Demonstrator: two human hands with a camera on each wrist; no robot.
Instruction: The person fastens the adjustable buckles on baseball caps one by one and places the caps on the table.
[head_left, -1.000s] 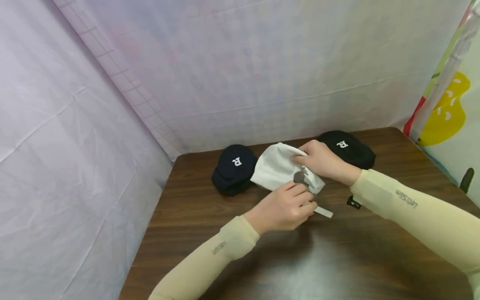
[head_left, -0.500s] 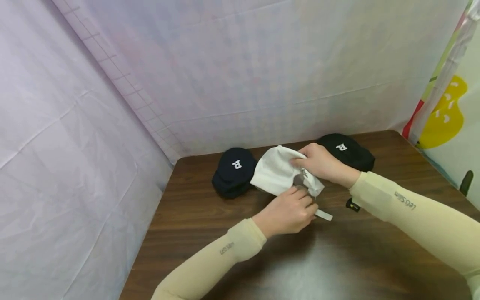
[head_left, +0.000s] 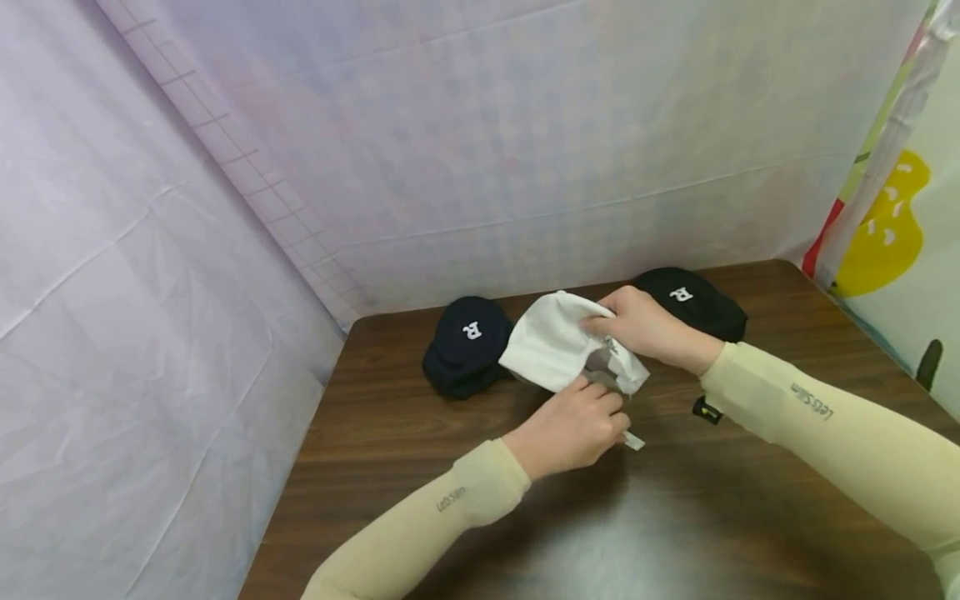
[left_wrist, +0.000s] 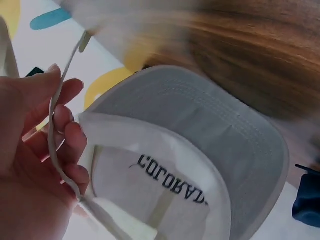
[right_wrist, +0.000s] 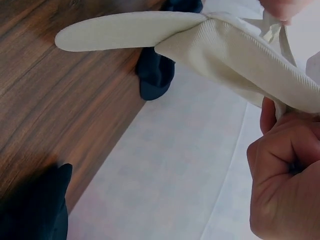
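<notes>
A white cap (head_left: 551, 337) is held up over the table, tilted, between both hands. My right hand (head_left: 645, 329) grips its edge, fingers curled over the fabric; in the right wrist view, the cap's light brim (right_wrist: 130, 32) points left. My left hand (head_left: 573, 425) holds a thin white strap (left_wrist: 52, 135) of the cap between thumb and curled fingers. The strap's loose end (head_left: 635, 440) sticks out past this hand. The left wrist view shows the grey underside of the brim (left_wrist: 210, 107) and dark lettering (left_wrist: 172, 180) inside the crown.
On the brown wooden table (head_left: 375, 433), a navy cap (head_left: 471, 333) with a white letter lies left of the white cap. A black cap (head_left: 693, 308) lies behind my right wrist. Pale cloth walls (head_left: 525, 167) border the back and left. A small black object (head_left: 707, 409) shows below my right wrist.
Less of the strap's loose end shows beyond my left hand than before. My left hand has shifted slightly down over the second. My right hand keeps its grip on the cap.
</notes>
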